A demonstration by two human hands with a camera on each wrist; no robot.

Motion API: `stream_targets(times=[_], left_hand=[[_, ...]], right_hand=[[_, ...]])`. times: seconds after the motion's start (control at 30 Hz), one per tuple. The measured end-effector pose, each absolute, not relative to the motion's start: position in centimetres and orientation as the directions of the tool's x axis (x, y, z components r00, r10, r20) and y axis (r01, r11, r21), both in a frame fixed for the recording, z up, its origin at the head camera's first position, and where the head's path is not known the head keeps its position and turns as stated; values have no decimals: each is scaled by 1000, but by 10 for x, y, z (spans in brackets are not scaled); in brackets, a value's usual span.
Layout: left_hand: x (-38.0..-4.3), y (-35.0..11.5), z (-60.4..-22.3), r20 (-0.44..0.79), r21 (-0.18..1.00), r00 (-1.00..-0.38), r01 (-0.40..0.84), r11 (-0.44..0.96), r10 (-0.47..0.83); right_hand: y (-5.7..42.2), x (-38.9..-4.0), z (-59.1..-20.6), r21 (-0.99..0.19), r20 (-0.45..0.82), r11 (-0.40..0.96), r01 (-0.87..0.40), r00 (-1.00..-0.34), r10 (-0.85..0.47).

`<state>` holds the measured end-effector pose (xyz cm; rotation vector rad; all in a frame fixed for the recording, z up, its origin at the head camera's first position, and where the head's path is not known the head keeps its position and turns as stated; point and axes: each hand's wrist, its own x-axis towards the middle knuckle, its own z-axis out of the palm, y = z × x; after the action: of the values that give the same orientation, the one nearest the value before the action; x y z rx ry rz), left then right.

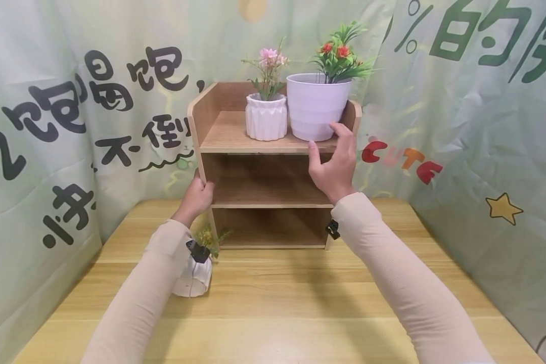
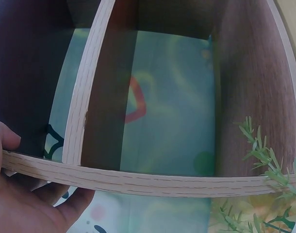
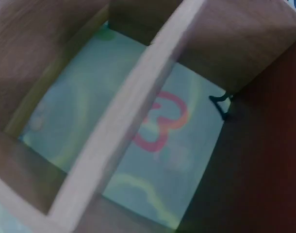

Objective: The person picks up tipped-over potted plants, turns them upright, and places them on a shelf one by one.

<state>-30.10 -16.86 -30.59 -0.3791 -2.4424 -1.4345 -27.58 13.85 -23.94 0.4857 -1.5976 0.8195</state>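
1. My left grip clasps the shelf on the worktop; tugging could tip it.
2. My right grip, unclosed, is near the big pot atop the shelf; bumping could topple it.

A curtained-off booth (room type unclear), printed hangings behind and beside a wood-grain table.

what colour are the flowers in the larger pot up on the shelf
Those flowers are red, among green leaves; the head view shows them best.
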Motion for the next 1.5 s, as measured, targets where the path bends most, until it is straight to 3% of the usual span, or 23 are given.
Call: stream_targets(times=[0.17,0.3,1.17,1.5], left_hand=[[-300,-168,-306,372,805,-924,367,467,84],[-300,-168,-307,370,808,-926,362,464,77],[-302,-170,-307,367,800,-925,365,476,93],[-301,-171,-305,361,798,-926,368,478,111]], right_hand=[[150,-281,-251,-195,980,690,-697,-107,168],[157,-283,-259,-209,976,712,-670,-98,194],[181,-299,-291,-588,789,631,-506,-528,313],[183,-304,-300,-615,768,617,-491,-552,326]])
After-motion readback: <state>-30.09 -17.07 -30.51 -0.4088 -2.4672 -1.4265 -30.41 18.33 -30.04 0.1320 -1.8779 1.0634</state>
